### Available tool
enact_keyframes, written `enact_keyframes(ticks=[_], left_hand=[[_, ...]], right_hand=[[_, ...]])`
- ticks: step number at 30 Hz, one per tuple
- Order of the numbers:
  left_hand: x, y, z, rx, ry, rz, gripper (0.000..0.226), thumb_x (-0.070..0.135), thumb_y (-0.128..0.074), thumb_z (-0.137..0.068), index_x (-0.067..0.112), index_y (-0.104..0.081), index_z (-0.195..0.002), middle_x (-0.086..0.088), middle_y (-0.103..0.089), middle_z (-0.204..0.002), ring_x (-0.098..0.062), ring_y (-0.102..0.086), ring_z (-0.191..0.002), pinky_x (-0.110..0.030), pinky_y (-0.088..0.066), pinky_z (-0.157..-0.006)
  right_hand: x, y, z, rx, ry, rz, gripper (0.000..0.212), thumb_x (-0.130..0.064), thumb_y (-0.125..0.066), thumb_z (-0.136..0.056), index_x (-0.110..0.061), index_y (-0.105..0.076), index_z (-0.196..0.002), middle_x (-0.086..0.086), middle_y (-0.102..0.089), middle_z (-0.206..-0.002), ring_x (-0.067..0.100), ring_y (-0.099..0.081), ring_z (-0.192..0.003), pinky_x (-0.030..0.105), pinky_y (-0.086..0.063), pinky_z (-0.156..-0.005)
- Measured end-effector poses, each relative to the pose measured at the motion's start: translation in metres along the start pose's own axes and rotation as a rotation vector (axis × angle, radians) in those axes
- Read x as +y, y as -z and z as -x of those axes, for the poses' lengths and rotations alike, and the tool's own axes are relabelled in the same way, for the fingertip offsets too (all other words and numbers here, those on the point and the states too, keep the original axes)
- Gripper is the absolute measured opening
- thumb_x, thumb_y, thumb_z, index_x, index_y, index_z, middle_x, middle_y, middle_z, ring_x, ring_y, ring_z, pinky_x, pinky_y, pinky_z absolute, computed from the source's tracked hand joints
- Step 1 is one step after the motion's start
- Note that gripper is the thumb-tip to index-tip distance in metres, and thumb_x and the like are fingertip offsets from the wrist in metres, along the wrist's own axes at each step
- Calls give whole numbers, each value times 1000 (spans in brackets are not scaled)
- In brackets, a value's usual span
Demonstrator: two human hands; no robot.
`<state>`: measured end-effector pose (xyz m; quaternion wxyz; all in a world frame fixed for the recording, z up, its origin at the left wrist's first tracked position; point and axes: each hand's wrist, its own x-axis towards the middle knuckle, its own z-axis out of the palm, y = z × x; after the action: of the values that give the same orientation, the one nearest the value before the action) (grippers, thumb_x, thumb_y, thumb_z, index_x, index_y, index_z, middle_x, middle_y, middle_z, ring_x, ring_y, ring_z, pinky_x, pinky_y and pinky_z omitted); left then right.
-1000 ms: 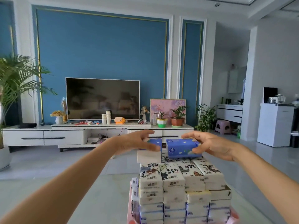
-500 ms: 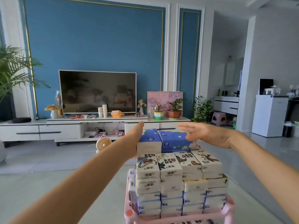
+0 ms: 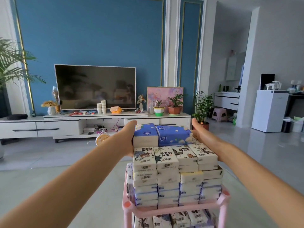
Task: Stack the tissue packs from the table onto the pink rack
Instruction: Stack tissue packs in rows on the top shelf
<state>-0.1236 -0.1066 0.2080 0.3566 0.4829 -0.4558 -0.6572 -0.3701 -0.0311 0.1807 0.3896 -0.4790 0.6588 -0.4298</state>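
Tissue packs (image 3: 174,170) fill the pink rack (image 3: 221,200), whose lower shelf is cut off below. I see both arms stretched forward. The left hand (image 3: 127,136) and right hand (image 3: 199,134) press flat, fingers straight, against the two blue packs (image 3: 172,134) on top. The left palm is hidden.

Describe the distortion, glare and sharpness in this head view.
Head view: the wide-angle lens makes the white pillar on the right lean inward; the television dimly mirrors the room; daylight is soft and even, without hard shadows; print on the tissue packs is readable.
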Motion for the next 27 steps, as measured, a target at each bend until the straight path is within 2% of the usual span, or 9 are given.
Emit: enact_keyframes(ticks=[4, 10, 11, 12, 13, 16, 18, 20, 27], left_hand=[[0, -6, 4, -25, 0, -35, 34, 43, -35, -97, 12, -50, -99, -10, -67, -91, -26, -63, -76, -41, -52, -69], [-2, -8, 12, -34, 16, -14, 29, 38, -36, -98, 12, -48, -98, -10, -65, -88, -24, -62, -72, -39, -51, -64], [-2, -7, 14, -43, 15, 20, 31, 40, -36, -97, 12, -48, -100, -10, -66, -93, -25, -63, -76, -39, -52, -66], [-2, -4, 15, -49, 13, 45, 34, 42, -37, -96, 11, -48, -105, -9, -65, -102, -25, -63, -85, -40, -53, -72], [-4, 0, 16, -44, 10, 69, 42, 46, -39, -94, 9, -47, -112, -7, -61, -115, -25, -60, -100, -41, -51, -83], [-26, 21, 36, -18, -150, 18, 80, 63, -47, -83, 13, -29, -143, -5, -29, -151, -24, -29, -139, -46, -26, -111], [-55, 32, 54, -109, -327, -139, 101, 81, -47, -66, 27, -20, -147, 4, -19, -155, -19, -20, -142, -47, -21, -113], [-84, 39, 68, -195, -436, -291, 120, 90, -51, -48, 35, -13, -148, 16, -21, -151, -14, -23, -140, -47, -20, -114], [-94, 33, 64, -240, -517, -380, 113, 76, -73, -45, 39, -26, -140, -1, -46, -141, -21, -45, -128, -46, -37, -106]], right_hand=[[3, 1, -1, -14, 5, 24, 118, -103, -34, -39, -33, -47, -133, -10, -43, -144, 14, -38, -134, 44, -21, -114], [-8, -11, 16, -13, 5, 51, 111, -102, -29, -42, -35, -56, -125, -8, -49, -138, 13, -43, -129, 40, -21, -114], [-13, -14, 22, 12, 2, 34, 110, -100, -30, -49, -30, -52, -130, -4, -47, -142, 16, -45, -129, 44, -28, -111], [-17, -16, 29, 39, 8, 11, 105, -94, -27, -61, -24, -44, -138, 1, -41, -146, 19, -43, -131, 32, -21, -113], [-19, -16, 35, 70, 21, -18, 97, -84, -23, -75, -16, -33, -144, 7, -36, -149, 22, -37, -135, 22, -22, -101], [-8, -6, 42, 145, 76, -185, 76, -63, -22, -91, -10, -27, -146, 10, -35, -148, 19, -38, -133, 28, -27, -106], [2, -7, 52, 109, 72, -280, 70, -61, -30, -90, -14, -34, -142, 4, -44, -142, 16, -49, -120, 30, -38, -97], [13, -8, 57, 117, 62, -289, 67, -60, -35, -88, -16, -38, -139, 1, -47, -140, 15, -49, -122, 35, -39, -103], [5, -18, 63, 156, 96, -139, 68, -65, -30, -88, -21, -41, -138, -3, -47, -140, 15, -44, -127, 41, -28, -112]])
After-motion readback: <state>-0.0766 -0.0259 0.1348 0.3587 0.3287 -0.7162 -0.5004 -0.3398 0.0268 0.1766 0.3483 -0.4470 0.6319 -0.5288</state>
